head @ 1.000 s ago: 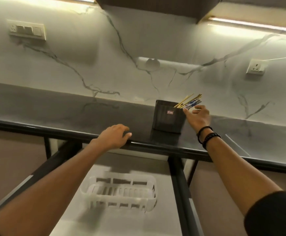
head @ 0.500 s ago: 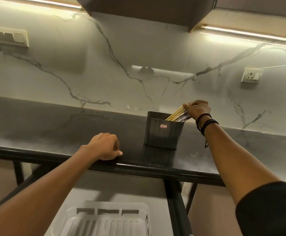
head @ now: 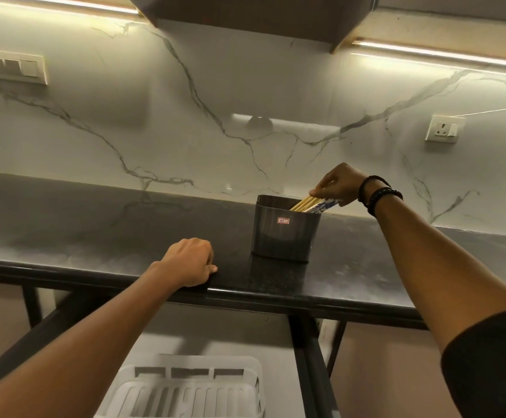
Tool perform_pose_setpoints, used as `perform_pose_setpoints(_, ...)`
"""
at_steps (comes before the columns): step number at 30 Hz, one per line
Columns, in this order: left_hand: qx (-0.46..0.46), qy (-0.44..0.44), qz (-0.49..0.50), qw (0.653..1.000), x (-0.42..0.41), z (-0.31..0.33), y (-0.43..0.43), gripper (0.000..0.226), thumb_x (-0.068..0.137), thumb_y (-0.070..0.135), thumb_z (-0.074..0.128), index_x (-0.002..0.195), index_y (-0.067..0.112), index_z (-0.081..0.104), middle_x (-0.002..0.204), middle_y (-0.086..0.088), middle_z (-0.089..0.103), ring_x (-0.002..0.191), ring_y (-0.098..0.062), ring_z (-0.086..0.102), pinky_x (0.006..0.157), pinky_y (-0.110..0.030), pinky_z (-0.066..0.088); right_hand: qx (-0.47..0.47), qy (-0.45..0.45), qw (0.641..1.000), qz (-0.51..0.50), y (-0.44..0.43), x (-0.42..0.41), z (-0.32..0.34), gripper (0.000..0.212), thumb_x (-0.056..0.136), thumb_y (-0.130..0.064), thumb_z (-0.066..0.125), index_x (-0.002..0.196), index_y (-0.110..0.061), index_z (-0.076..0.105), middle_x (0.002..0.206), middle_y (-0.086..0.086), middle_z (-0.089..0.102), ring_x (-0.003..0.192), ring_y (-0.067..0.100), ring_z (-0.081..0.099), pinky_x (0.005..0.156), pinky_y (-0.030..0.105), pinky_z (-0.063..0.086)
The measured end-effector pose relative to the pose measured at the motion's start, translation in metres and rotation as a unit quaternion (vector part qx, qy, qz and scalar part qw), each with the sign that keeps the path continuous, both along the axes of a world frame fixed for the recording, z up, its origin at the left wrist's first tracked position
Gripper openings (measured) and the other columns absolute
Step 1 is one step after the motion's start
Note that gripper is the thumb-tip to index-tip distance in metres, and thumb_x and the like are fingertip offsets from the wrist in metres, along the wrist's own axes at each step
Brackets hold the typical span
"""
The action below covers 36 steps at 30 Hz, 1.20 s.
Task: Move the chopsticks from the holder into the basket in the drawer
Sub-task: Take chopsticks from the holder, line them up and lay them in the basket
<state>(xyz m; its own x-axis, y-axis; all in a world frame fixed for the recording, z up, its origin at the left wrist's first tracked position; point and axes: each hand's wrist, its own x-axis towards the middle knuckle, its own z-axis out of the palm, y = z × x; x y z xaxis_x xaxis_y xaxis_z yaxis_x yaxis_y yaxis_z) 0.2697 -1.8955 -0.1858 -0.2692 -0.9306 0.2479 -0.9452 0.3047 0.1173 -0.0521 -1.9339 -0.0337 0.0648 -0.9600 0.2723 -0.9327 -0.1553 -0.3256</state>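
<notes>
Wooden chopsticks (head: pixel 309 204) lean right in dark holder (head: pixel 284 233) on counter (head: pixel 94 236); likely light, stiff, slippery, apt to splay; right hand (head: pixel 340 184) clamped round upper ends, bundle grip best; left hand (head: pixel 189 260) fisted, empty, at near counter edge; basket (head: pixel 185 387) below, near

The right hand (head: pixel 340 184) has closed its grip around the chopsticks (head: pixel 309 204) it was only reaching toward.

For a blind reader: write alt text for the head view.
The right hand grips a bundle of chopsticks leaning out of a dark holder on a black counter. The left hand rests on its edge above a white basket in the drawer.
</notes>
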Motion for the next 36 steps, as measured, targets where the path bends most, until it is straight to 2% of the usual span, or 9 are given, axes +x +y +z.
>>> perform_pose_setpoints(2,0.012,0.001,0.004,1.000,-0.001,-0.001,0.003,0.023,0.091,0.040,0.059,0.092,0.017,0.065,0.099,-0.001,0.065,0.088,-0.015,0.058,0.071,-0.025,0.040,0.031,0.033,0.999,0.025,0.006,0.000,0.005,0.048,0.080,-0.043,0.073,0.113,-0.008,0.069,0.106,0.005,0.067,0.096,0.024,0.061,0.072,0.035,0.058)
perform_pose_setpoints(5,0.021,0.001,0.010,1.000,-0.001,-0.001,0.009,0.025,0.092,0.039,0.057,0.096,0.016,0.065,0.101,-0.003,0.065,0.086,-0.015,0.057,0.072,-0.026,0.040,0.026,0.067,0.997,0.042,0.015,-0.002,0.005,0.052,0.075,-0.028,0.081,0.120,-0.007,0.066,0.116,0.008,0.067,0.102,0.023,0.062,0.088,0.035,0.053)
perform_pose_setpoints(7,0.024,0.002,0.016,1.000,-0.001,-0.001,0.012,0.025,0.093,0.039,0.057,0.095,0.016,0.065,0.101,-0.003,0.066,0.082,-0.013,0.053,0.071,-0.026,0.039,-0.020,0.063,0.997,0.045,0.017,-0.002,0.004,0.044,0.075,-0.019,0.082,0.115,-0.007,0.070,0.113,0.012,0.071,0.095,0.020,0.063,0.080,0.026,0.050)
perform_pose_setpoints(10,0.027,0.001,0.027,0.999,0.000,-0.002,0.016,0.025,0.093,0.039,0.056,0.093,0.016,0.064,0.101,-0.003,0.066,0.080,-0.013,0.052,0.070,-0.027,0.039,-0.069,0.065,0.994,0.051,0.022,-0.001,0.004,0.036,0.075,-0.019,0.082,0.107,-0.006,0.073,0.105,0.014,0.074,0.084,0.016,0.062,0.064,0.015,0.044)
perform_pose_setpoints(14,0.031,-0.001,0.034,0.999,0.000,-0.005,0.017,0.024,0.093,0.040,0.056,0.091,0.017,0.063,0.099,-0.003,0.065,0.080,-0.014,0.052,0.070,-0.028,0.040,-0.073,0.084,0.992,0.058,0.026,0.005,0.003,0.039,0.075,-0.020,0.081,0.110,-0.006,0.071,0.109,0.013,0.071,0.088,0.018,0.060,0.077,0.024,0.049)
perform_pose_setpoints(21,0.040,-0.015,0.034,0.999,0.000,-0.007,0.016,0.022,0.094,0.040,0.053,0.085,0.021,0.059,0.100,-0.001,0.062,0.079,-0.012,0.051,0.070,-0.028,0.038,-0.105,0.117,0.985,0.074,0.029,0.017,0.001,0.025,0.078,-0.020,0.079,0.101,-0.010,0.076,0.104,0.013,0.074,0.088,0.020,0.066,0.081,0.034,0.056)
perform_pose_setpoints(26,0.048,-0.017,0.032,0.998,0.000,-0.007,0.017,0.026,0.096,0.039,0.051,0.088,0.018,0.064,0.100,-0.002,0.062,0.084,-0.016,0.057,0.073,-0.030,0.043,-0.119,0.135,0.979,0.094,0.031,0.027,0.000,0.022,0.081,-0.014,0.076,0.102,-0.008,0.076,0.104,0.012,0.073,0.093,0.021,0.066,0.071,0.019,0.047)
perform_pose_setpoints(31,0.058,-0.017,0.014,0.998,0.003,-0.009,0.024,0.035,0.098,0.040,0.047,0.080,0.016,0.063,0.099,-0.006,0.064,0.082,-0.018,0.059,0.070,-0.028,0.043,-0.107,0.132,0.981,0.091,0.037,0.031,0.007,0.024,0.079,-0.014,0.078,0.101,-0.005,0.076,0.102,0.013,0.074,0.088,0.019,0.064,0.072,0.018,0.045)
perform_pose_setpoints(36,0.066,-0.004,-0.006,0.998,0.006,-0.008,0.030,0.037,0.098,0.040,0.044,0.078,0.015,0.063,0.082,-0.004,0.062,0.075,-0.016,0.054,0.068,-0.028,0.042,-0.078,0.162,0.979,0.091,0.042,0.037,0.008,0.033,0.076,-0.020,0.081,0.107,-0.011,0.074,0.107,0.011,0.073,0.094,0.021,0.067,0.077,0.022,0.048)
